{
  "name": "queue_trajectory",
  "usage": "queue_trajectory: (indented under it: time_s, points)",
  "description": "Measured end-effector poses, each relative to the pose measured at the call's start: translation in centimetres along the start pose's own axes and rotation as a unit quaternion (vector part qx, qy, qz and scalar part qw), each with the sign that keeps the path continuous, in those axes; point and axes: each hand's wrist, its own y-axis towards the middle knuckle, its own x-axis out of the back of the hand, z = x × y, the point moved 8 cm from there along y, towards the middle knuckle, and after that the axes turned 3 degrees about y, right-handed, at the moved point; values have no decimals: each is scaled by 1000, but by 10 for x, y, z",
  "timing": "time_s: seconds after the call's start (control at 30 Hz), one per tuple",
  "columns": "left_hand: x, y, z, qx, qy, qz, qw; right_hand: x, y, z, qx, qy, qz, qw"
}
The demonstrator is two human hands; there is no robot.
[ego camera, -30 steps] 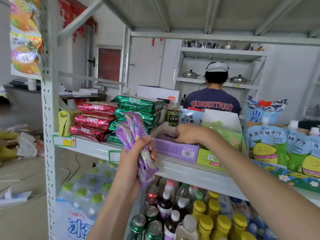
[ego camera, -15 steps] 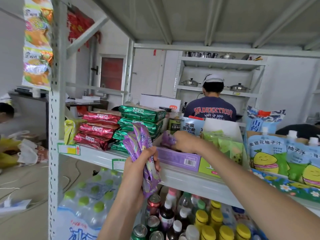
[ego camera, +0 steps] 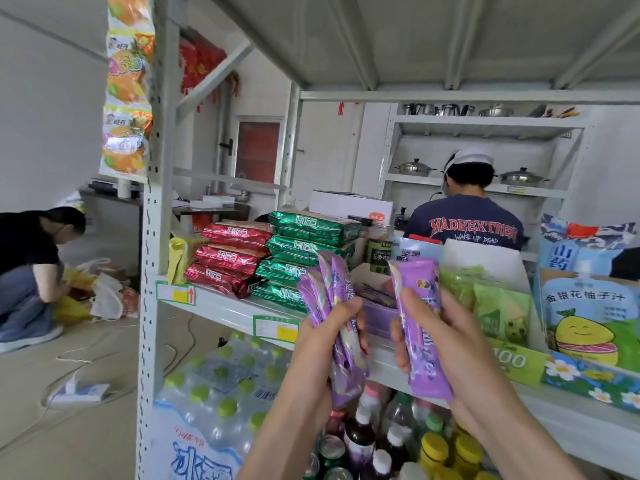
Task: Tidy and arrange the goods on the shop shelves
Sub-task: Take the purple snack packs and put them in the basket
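Purple packets [ego camera: 330, 287] are off the shelf [ego camera: 221, 308], held in both hands just in front of its near edge. That board runs left to right behind the hands. Green packs [ego camera: 308, 251] and red packs [ego camera: 228, 258] are stacked at its left, juice pouches [ego camera: 585, 317] stand at its right, and green sachets [ego camera: 502, 310] sit right of centre. The open purple box [ego camera: 377, 317] sits on the board behind the gap between the hands, and it looks like where these packets belong.

The left hand [ego camera: 325, 344] grips a bundle of several packets. The right hand [ego camera: 443, 337] is curled round a single packet [ego camera: 419, 289]. All of them stand close to upright, long axes running up and away, tops leaning slightly left. The box lies just beyond and between both grips, perhaps a shade nearer the right hand.

Nothing blocks the way. Its near wall must be cleared from above, though, and a dropped packet would fall among the bottles [ego camera: 363, 441] below.
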Motion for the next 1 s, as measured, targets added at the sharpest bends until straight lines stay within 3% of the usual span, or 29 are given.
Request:
queue_trajectory:
  time_s: [0.17,0.27,0.43,0.67,0.83,1.0]
  points:
    - [-37,-9,17,23,-40,88,995,7,-23,-13,-20,65,-5,998]
    - [-52,-9,27,38,-54,98,993,20,-29,-11,-20,76,-36,996]
    - [-75,-9,37,97,-116,149,977,41,-29,3,46,38,-73,995]
    - [-100,-12,41,98,-133,163,973,72,-26,20,126,34,-148,980]
    - [-102,10,43,94,-6,107,990,90,-26,23,175,-8,-205,963]
    - [-103,-22,47,88,-31,97,991,93,-28,24,182,-9,-227,957]
